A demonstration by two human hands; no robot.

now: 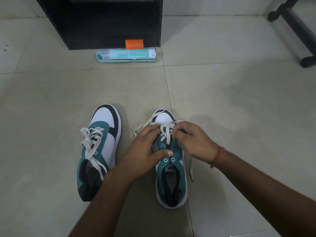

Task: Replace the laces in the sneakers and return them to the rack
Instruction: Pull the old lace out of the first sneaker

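Both hands pinch white lace [164,132]: L hand [145,147], R hand [193,142], mid-lacing right sneaker [171,168]. Next, prob. thread the upper eyelets.

Floor [230,100]: bare tile across the middle band and whole right half of frame. Obstacles: black rack [102,23] top centre; teal bottle [126,56] and orange cap [134,43] lying just before it; black chair base [297,28] upper right; two sneakers [100,151] lower centre, narrow gap between them.
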